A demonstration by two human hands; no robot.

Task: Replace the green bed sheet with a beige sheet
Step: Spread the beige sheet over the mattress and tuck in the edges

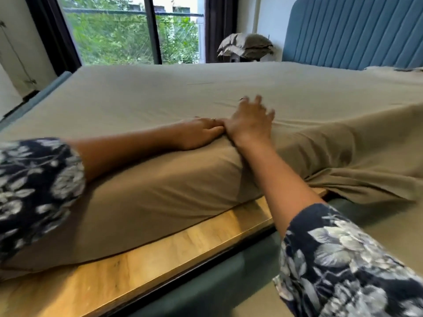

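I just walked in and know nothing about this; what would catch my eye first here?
Two bare hands, the left hand and right hand, lie flat together on the beige sheet near the mattress's near edge. Behind stands a blue headboard at right and a big window full of green trees.

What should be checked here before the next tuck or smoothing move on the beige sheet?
1. Beige sheet covers the mattress top: ok, no green sheet in sight.
2. Near side left of the hands is pulled under the mattress: ok, the fabric looks snug above the wooden base.
3. Near side on the right is tucked: not ok, loose fabric hangs bunched over the bed frame.
4. Top is smooth: not ok, light wrinkles run out from the hands.
5. Hands free to move: ok, left hand and right hand lie flat on the sheet, gripping nothing.
6. Far edge by the window is tucked: cannot tell.
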